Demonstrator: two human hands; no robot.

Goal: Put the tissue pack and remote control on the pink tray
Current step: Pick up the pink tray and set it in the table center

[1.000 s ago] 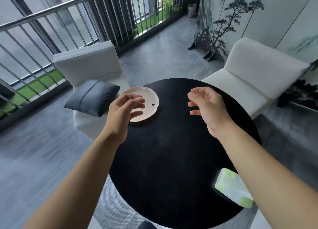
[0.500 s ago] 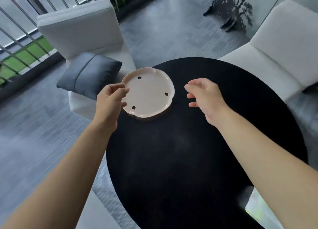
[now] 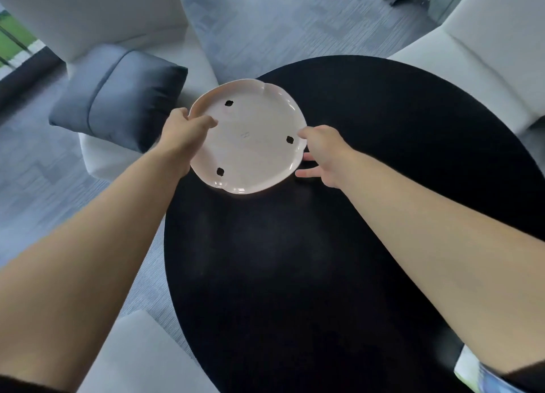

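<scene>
The pink tray is round with a scalloped rim and lies at the far left edge of the black round table. Its upward face shows three small black pads. My left hand grips the tray's left rim, thumb on top. At the right rim is my right hand, with its thumb on the edge and its fingers reaching under it. A sliver of the white-and-green tissue pack shows at the bottom right, mostly hidden by my right forearm. No remote control is in view.
A white armchair with a dark grey cushion stands just left of the tray. Another white seat is at the far right, and a white surface lies near the bottom left. The floor is grey carpet.
Both hands have moved forward from above the table and closed on the tray's rim, left and right. The camera has tilted down and nearer, so the tissue pack slid almost out of view.
</scene>
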